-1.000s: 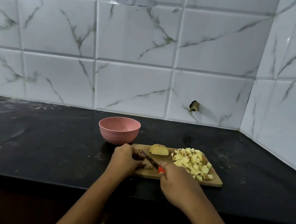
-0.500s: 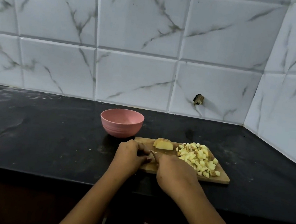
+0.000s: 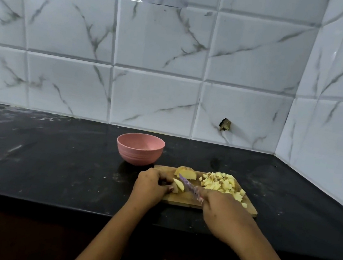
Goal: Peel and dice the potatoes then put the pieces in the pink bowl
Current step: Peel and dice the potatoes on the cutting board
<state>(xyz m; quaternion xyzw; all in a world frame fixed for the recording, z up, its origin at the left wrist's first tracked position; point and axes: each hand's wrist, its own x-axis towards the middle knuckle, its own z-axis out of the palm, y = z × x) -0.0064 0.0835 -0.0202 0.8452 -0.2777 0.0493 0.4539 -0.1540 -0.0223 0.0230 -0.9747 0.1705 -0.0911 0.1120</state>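
Potato wedge (image 3: 179, 185): a pale piece on the left part of the cutting board (image 3: 185, 200), with its left end under the fingertips of the left hand.
Left hand (image 3: 151, 187): knuckles up at the board's left edge, its grip curled down onto the wedge and pinning it to the wood.
Right hand (image 3: 223, 213): over the board's near edge, grip clamped around the knife handle, which the hand mostly hides.
Knife (image 3: 189, 186): the purple blade slants away and to the left, its tip just beside the wedge; whether the edge touches it is unclear.
Potato chunk (image 3: 185, 172): a larger uncut piece at the board's far edge, behind the blade.
Diced pieces (image 3: 220, 183): a loose heap of small cubes on the board's right half, a few of them stray toward the right corner.
Pink bowl (image 3: 138, 156): upright on the table (image 3: 53, 158), just beyond the board's far-left corner.
Wall (image 3: 155, 97): white marbled tiles, one of them with a dark chipped hole (image 3: 224, 124).
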